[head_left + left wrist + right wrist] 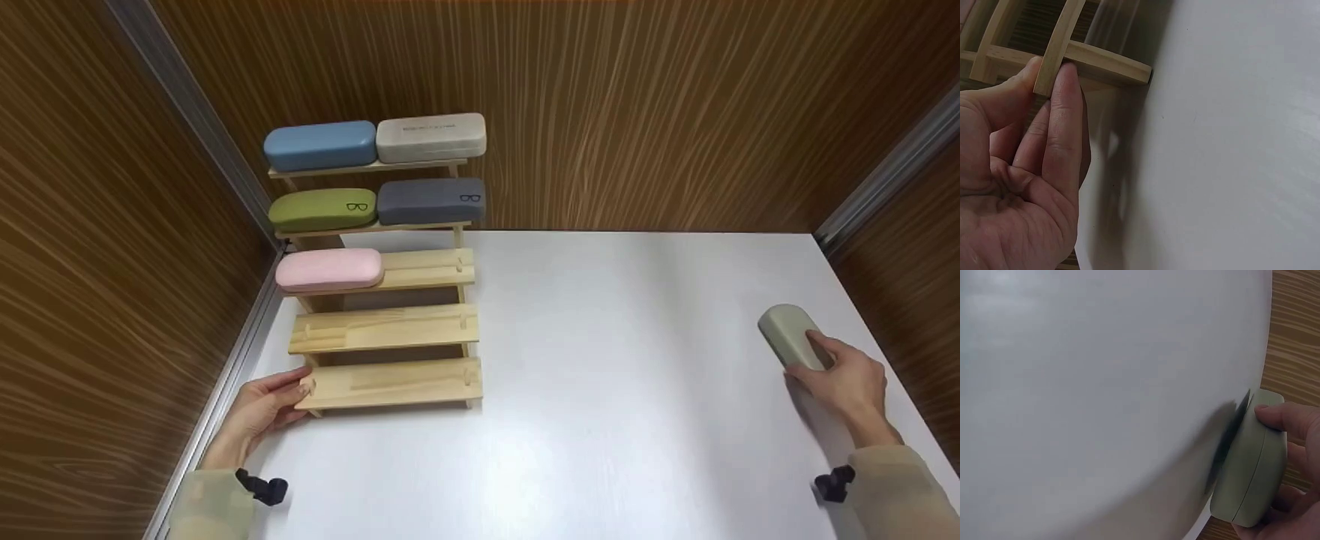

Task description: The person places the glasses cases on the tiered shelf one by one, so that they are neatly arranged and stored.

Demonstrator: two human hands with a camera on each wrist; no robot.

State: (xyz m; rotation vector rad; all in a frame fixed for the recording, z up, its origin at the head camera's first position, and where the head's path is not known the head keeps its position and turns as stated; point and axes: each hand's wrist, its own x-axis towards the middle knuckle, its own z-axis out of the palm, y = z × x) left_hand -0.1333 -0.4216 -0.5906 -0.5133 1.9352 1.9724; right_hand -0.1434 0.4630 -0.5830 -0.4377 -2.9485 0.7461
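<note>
At the left, my left hand point(259, 412) pinches the left end of the lowest shelf of a tiered wooden rack point(405, 382). In the left wrist view, the thumb and fingers point(1061, 118) grip the shelf's wooden edge point(1053, 64) from both sides. Far to the right, my right hand point(847, 379) holds a pale grey-green glasses case point(784, 330) between thumb and fingers. The right wrist view shows the case point(1252, 461) closed, with a seam along its side and a shadow beside it. Whether it touches the table cannot be told.
Upper shelves hold blue point(320, 145), off-white point(431, 138), olive green point(322, 209), grey-blue point(431, 201) and pink point(330, 269) glasses cases. The two lowest shelves are bare. A white table point(600, 360) lies between wood-grain walls point(600, 112) at the back and sides.
</note>
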